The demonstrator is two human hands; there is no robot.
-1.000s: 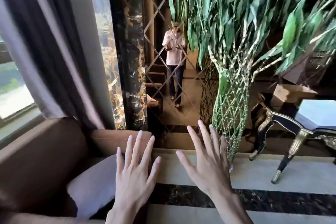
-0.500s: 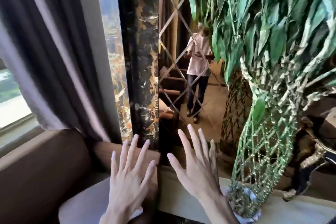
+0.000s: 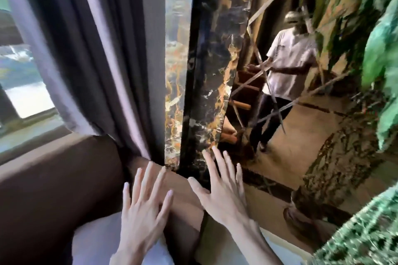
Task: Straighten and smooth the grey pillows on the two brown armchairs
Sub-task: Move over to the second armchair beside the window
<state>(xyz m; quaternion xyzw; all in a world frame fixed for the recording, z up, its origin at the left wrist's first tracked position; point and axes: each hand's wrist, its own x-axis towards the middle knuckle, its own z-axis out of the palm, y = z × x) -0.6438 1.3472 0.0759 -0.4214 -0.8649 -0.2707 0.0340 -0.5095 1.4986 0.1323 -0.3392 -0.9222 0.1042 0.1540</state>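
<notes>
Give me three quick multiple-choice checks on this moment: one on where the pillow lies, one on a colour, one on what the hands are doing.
1. Where is the grey pillow?
A. on the floor by the plant
B. on the seat of the brown armchair, under the left hand
C. on the windowsill

2. What colour is the curtain behind the armchair?
A. grey-purple
B. bright red
C. yellow

3. How are the left hand and right hand?
A. both fisted
B. both gripping the curtain
C. both open, fingers spread, holding nothing

Key: 1 B, the pillow shows at the bottom edge inside the chair; 2 A, its folds are dull grey-purple; 3 C, all fingers are extended and apart.
</notes>
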